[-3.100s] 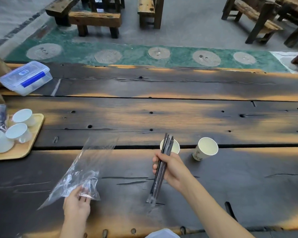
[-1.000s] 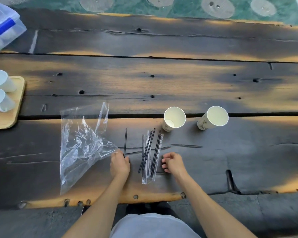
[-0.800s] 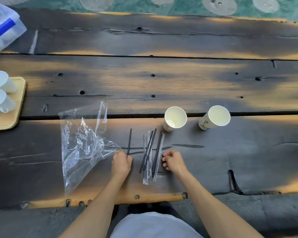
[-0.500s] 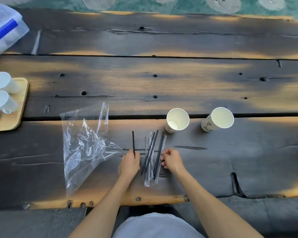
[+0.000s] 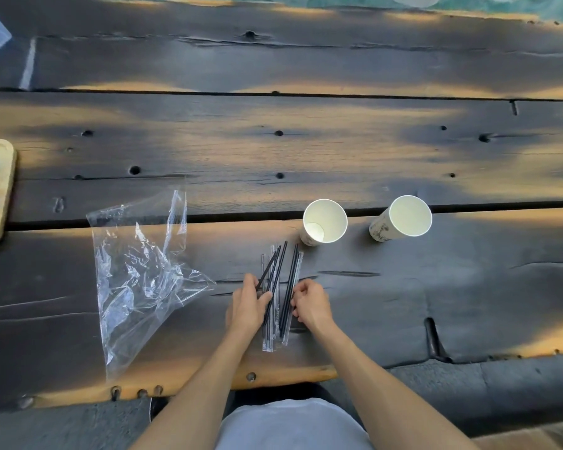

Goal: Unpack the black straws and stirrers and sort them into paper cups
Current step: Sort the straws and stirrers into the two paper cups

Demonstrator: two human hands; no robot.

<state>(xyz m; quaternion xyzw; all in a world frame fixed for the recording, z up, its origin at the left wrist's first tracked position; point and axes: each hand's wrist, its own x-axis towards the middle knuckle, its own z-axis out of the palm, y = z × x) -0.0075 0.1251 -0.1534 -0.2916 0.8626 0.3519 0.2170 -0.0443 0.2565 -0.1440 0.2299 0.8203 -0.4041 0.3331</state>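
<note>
Left hand (image 5: 250, 306) grip pinches one black stirrer (image 5: 268, 271) | right hand (image 5: 310, 305) grip curls on wrapped straws (image 5: 290, 293) | bundle lower centre on counter (image 5: 403, 303) | two paper cups (image 5: 324, 221) just above | plastic bag (image 5: 140, 274) at left

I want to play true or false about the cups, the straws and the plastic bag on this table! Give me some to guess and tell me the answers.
1. Both white paper cups, the nearer left one and the right one, have black straws in them. False: both are empty.
2. The crumpled clear plastic bag lies flat on the dark wooden table, left of the hands. True.
3. The left hand pinches one thin black stick out of the pile of black straws and stirrers. True.
4. The right hand holds a cup. False: its fingers curl at the pile's right edge.
5. Some straws lie in clear wrappers. True.
</note>
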